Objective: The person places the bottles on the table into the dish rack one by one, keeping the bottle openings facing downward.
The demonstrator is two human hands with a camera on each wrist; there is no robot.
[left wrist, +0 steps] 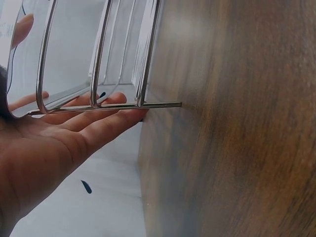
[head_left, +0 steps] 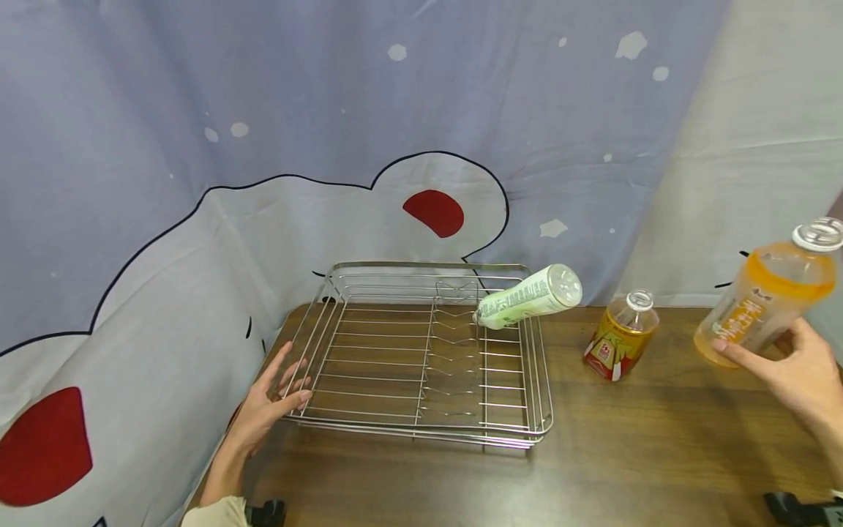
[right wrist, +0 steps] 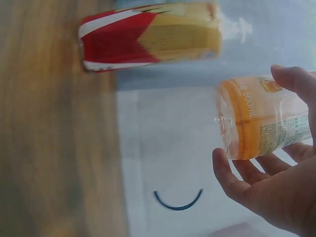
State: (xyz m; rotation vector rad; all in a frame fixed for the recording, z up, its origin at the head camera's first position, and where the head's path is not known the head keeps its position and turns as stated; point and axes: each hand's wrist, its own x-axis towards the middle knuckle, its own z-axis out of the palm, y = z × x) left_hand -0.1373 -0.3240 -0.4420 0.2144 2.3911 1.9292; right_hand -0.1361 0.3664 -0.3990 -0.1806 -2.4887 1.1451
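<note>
A: Right hand (head_left: 800, 366), what's it doing?
B: Gripping a clear plastic bottle with orange bands and white lettering (head_left: 767, 296), thumb on one side, fingers curving round the other.
A: And where's that bottle?
B: Far right, hanging above the brown wood-grain tabletop (head_left: 408, 483). It's tilting, neck pointing up and right, base clear of the wood.
A: Left hand (head_left: 253, 416)?
B: Reaching round the left front corner of a rectangular silver wire rack (head_left: 421, 432). Fingers are extending loosely, thumb spreading apart from them. Whether it's pressing on the wires, can't tell.
A: Rack's holding something?
B: Yep, a pale green printed bottle (head_left: 527, 296) is leaning at the back right, neck end down among the wires, base sticking up past the rim.
A: Between rack and right hand?
B: A clear bottle with a red-and-yellow label (head_left: 619, 337), standing upright on the tabletop.
A: Behind?
B: A blue-and-white cartoon-print cloth (head_left: 316, 95) is hanging.
</note>
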